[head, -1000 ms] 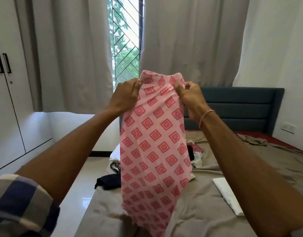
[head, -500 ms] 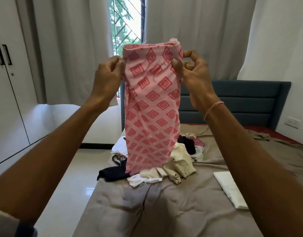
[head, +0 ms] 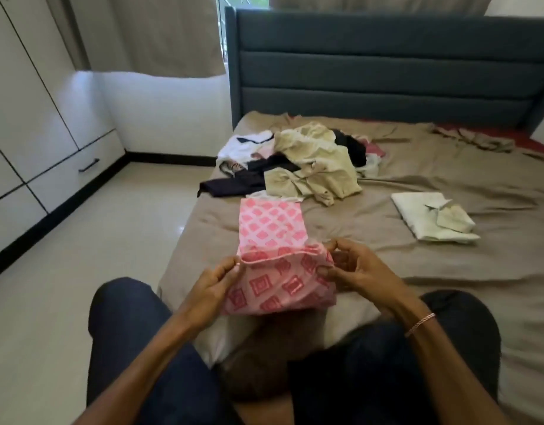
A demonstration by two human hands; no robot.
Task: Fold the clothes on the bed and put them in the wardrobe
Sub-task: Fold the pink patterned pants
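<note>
A pink cloth with red diamond print [head: 272,237] lies stretched on the bed [head: 448,271] in front of me, its near end bunched between my hands. My left hand [head: 215,286] pinches the near left edge. My right hand [head: 353,268] pinches the near right edge. A heap of unfolded clothes [head: 304,167], cream, black and white, sits further up the bed. A folded pale garment [head: 430,220] rests to the right. The white wardrobe [head: 28,124] stands along the left wall, doors shut.
The dark blue headboard [head: 387,72] closes the far end of the bed. My knees in dark trousers [head: 135,348] rest at the bed's near edge. Tiled floor [head: 95,240] runs between bed and wardrobe. A rumpled cloth [head: 479,139] lies at the far right.
The pink cloth was held up in the air before the window; it now lies lowered flat on the bed, both hands still gripping its end. My view has tilted down.
</note>
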